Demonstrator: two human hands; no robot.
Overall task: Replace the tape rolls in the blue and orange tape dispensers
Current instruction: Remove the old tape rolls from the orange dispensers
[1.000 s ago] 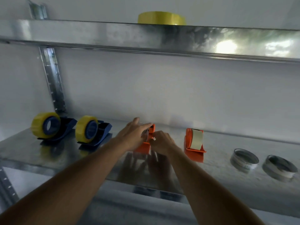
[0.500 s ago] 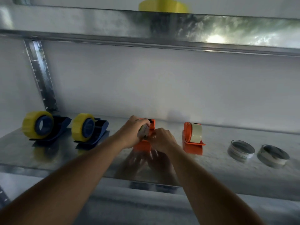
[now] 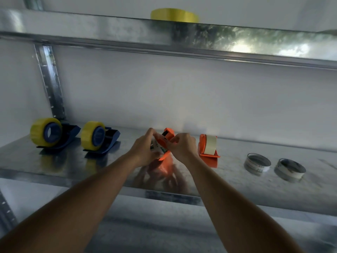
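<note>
Galvanised metal shelf (image 3: 54,161) against a pale wall — the orange dispenser (image 3: 166,141) is tilted, lifted off it between both hands. Left hand (image 3: 144,152) curls round the roll (image 3: 156,146) on the dispenser's left; right hand (image 3: 182,146) pinches its right edge — the roll seemingly slides out leftward.

The tilted orange plastic tape dispenser (image 3: 167,141) is largely covered by both hands; the yellow tape roll (image 3: 174,15) is half hidden behind the upper shelf lip.
</note>
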